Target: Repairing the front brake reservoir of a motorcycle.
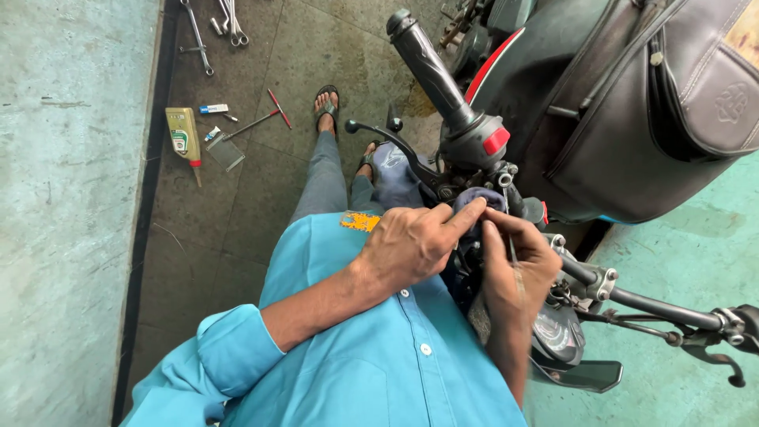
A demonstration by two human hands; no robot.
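Handlebar (632,300) of a motorcycle runs from the black rubber hand grip (423,59) at the far centre down to the near right, and both hands work at its switch housing (474,142), the block with a red button just below the rubber sleeve. The left hand (411,241) lies over the bar from the left, fingers curled, its forefinger stretched out and pressing a dark blue cloth (478,198) against the metal under the housing. The right hand (514,265) comes up from the near side, its grip pinched narrow around a thin metal tool (510,245) that stands nearly upright with its tip near the cloth; the kind of tool is too small to tell. The two hands touch or nearly touch at the fingertips.

A black brake lever (387,142) juts out left of the housing. To the right sits the dark fuel tank (553,103) with a grey padded bag (696,87) on it. Under the right hand the round instrument dial (557,336) shows in part, and a mirror (581,375) lies near it.

The person wears a bright blue shirt (379,364) and grey trousers; a sandalled foot (326,103) rests on the dark tiled floor (237,237). On that floor, far left, lie a yellow-green tube (183,134), a red-handled T-wrench (265,119) and several spanners (229,24).
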